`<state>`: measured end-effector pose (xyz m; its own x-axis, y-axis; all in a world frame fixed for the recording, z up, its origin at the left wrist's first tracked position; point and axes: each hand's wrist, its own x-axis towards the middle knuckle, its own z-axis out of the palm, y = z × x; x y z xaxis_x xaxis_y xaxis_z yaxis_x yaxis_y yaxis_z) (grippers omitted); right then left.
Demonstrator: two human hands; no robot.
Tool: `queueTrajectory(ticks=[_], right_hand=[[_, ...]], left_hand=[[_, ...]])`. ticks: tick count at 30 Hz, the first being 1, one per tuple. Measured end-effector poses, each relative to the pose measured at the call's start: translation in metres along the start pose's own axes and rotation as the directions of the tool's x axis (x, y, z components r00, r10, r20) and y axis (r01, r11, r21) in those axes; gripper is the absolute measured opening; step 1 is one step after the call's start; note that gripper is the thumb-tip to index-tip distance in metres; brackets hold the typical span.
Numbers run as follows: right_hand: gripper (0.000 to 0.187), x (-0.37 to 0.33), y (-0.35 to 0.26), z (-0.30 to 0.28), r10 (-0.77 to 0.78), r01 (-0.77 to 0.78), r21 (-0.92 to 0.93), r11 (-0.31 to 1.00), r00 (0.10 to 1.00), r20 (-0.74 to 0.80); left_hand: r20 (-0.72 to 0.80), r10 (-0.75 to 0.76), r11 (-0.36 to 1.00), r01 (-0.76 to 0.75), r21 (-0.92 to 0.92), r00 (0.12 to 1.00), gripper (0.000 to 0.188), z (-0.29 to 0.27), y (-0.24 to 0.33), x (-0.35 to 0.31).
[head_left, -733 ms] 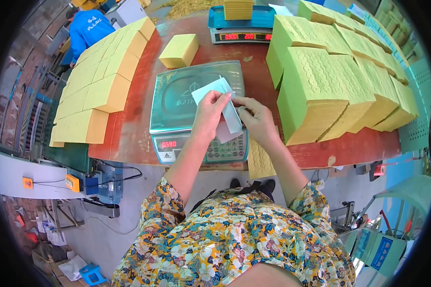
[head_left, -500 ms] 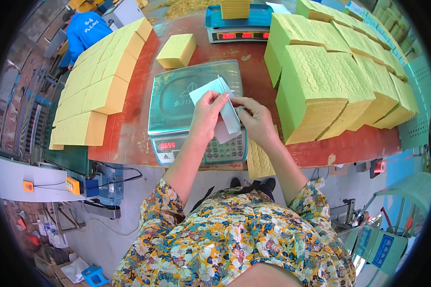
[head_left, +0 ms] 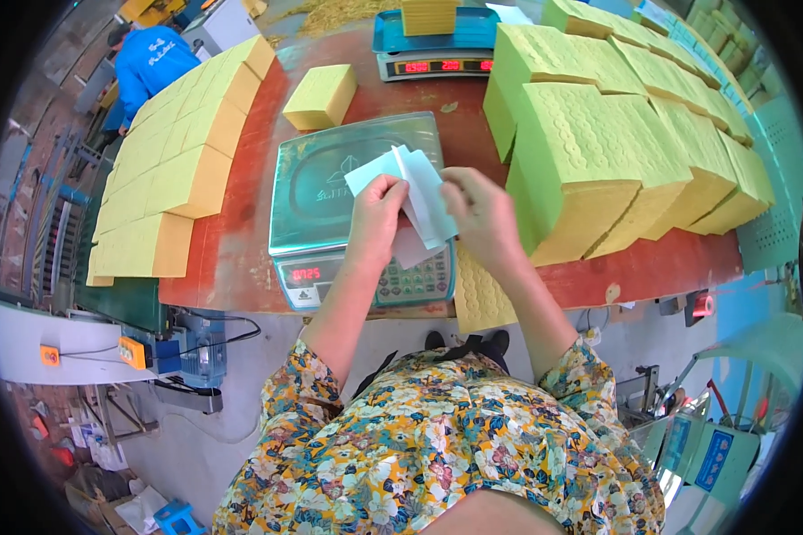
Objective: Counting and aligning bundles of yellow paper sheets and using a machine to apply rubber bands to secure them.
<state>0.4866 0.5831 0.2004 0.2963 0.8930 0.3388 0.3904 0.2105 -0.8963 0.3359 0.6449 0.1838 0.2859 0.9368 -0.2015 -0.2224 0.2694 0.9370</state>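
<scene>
My left hand point(head_left: 376, 218) pinches a few pale blue-white paper sheets point(head_left: 426, 198) between thumb and fingers. The sheets are fanned apart, with a folded edge upright between them. To their right, my right hand point(head_left: 484, 214) is curled and smeared by motion, and whether it holds anything is hidden. Both hands are over a platform scale point(head_left: 308, 183) with a clear cover, a keypad and a lit red display. A yellow embossed paper sheet point(head_left: 482, 301) lies at the table's front edge, partly under my right forearm.
Yellow paper stacks point(head_left: 174, 165) line the left side, and taller embossed stacks point(head_left: 580, 156) crowd the right. One loose stack point(head_left: 321, 96) lies behind the scale. Farther back, a second scale point(head_left: 437, 67) bears a yellow stack point(head_left: 428, 18). A person in blue point(head_left: 152, 67) bends at the far left.
My right hand has moved off the sheets, a little to the right. The sheets are spread wider in my left hand. The near scale's display reading differs.
</scene>
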Motion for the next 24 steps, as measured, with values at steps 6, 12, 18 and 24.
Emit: queueTrajectory(ticks=[6, 12, 18, 24], right_hand=[[0.034, 0.01, -0.008, 0.007, 0.161, -0.142, -0.11, 0.984, 0.967, 0.195], [0.02, 0.011, 0.01, 0.003, 0.21, -0.195, -0.134, 0.972, 0.972, 0.106], [0.022, -0.007, -0.001, -0.005, -0.089, 0.08, -0.169, 0.982, 0.995, -0.046], [0.019, -0.055, -0.004, -0.049, -0.149, 0.138, -0.163, 0.977, 0.988, -0.051]], left_hand=[[0.034, 0.023, 1.0, -0.023, -0.014, 0.999, 0.012, -0.007, -0.001, 0.003], [-0.069, 0.209, 0.951, -0.186, 0.246, 0.976, 0.009, 0.0, 0.01, -0.013], [0.067, 0.584, 0.718, -0.553, 0.423, 0.809, 0.042, 0.008, 0.082, -0.074], [0.28, 0.641, 0.699, -0.694, 0.171, 0.715, 0.07, 0.068, 0.129, -0.104]])
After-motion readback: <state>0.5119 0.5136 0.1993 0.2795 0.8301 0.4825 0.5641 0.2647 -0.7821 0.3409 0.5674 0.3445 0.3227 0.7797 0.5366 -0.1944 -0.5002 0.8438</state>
